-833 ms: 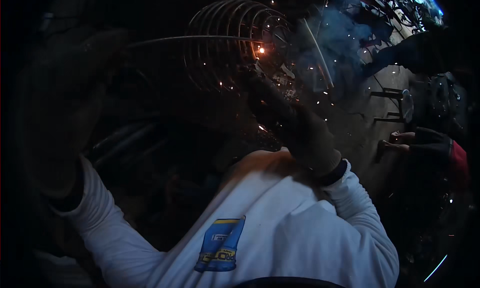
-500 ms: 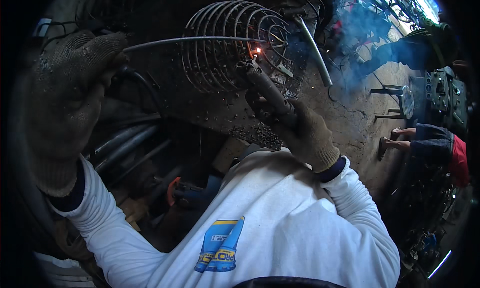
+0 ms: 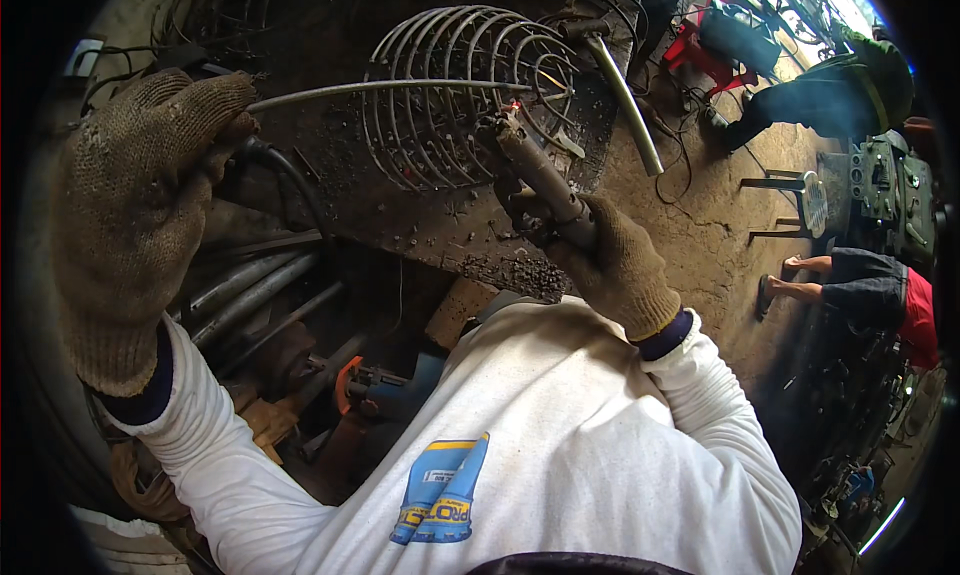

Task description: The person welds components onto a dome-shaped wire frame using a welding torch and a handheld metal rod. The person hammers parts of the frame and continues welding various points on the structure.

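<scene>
My left hand (image 3: 145,190), in a brown knit glove, is closed around the end of a thin metal rod (image 3: 370,87). The rod runs across a round cage of bent metal bars (image 3: 395,140) to its right side. In the same kind of glove, my right hand (image 3: 622,275) grips a dark, worn, tube-shaped welding electrode holder (image 3: 545,180). The holder's tip points up at the cage's right part, where a small red-hot spot (image 3: 512,107) glows. Any electrode in the holder is too short or hidden to make out.
A metal pipe (image 3: 628,110) lies right of the cage. Below left are several pipes (image 3: 250,295), a brick (image 3: 460,312) and an orange-and-blue power tool (image 3: 385,385). To the right stand a stool (image 3: 813,203) and two people, one in red (image 3: 918,315).
The bright welding glow has shrunk to a dull red spot and the blue smoke has thinned. The scene looks brighter. Both hands have hardly moved and keep their grips.
</scene>
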A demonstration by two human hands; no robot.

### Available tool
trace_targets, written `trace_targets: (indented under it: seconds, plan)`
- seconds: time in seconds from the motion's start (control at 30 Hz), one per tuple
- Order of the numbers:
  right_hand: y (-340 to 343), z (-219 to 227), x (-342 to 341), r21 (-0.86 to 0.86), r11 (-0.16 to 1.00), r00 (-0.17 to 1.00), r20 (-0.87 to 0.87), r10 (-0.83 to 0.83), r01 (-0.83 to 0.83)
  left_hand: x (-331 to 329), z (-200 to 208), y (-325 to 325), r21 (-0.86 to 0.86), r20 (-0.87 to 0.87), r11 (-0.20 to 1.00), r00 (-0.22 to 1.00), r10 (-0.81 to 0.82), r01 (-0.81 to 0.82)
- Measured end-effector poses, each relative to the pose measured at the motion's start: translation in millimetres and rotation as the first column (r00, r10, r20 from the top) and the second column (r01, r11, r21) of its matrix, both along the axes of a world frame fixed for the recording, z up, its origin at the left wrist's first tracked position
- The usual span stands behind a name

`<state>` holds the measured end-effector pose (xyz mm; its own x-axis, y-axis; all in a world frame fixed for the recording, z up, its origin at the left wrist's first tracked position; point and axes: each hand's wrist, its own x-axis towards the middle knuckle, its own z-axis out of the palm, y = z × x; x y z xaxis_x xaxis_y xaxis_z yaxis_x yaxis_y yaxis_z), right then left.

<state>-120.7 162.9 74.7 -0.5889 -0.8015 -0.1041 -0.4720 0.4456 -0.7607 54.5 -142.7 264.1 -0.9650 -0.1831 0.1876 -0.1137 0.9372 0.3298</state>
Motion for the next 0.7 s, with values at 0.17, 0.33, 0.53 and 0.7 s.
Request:
trace_targets:
  seconds: [0.17,0.33,0.53,0.7]
  plan:
    - [-2,5,0,0.036,0.999,1.000,0.023,-0.014,0.014,-1,2,0,-0.005,0.018,1.000,0.999,-0.031,0.031]
    - [-7,3,-2,-0.182,0.983,1.000,0.016,0.023,-0.019,-11,4,0,-0.464,0.035,0.881,0.996,-0.082,0.089]
    - [-14,-18,-10,-0.162,0.985,0.997,-0.057,0.058,-0.067,-21,4,-9,-0.551,0.045,0.822,0.989,-0.141,0.142]
    - [-14,-30,-10,-0.135,0.984,0.992,-0.068,0.110,-0.118,-23,-3,-17,-0.613,0.022,0.773,0.981,-0.192,0.165]
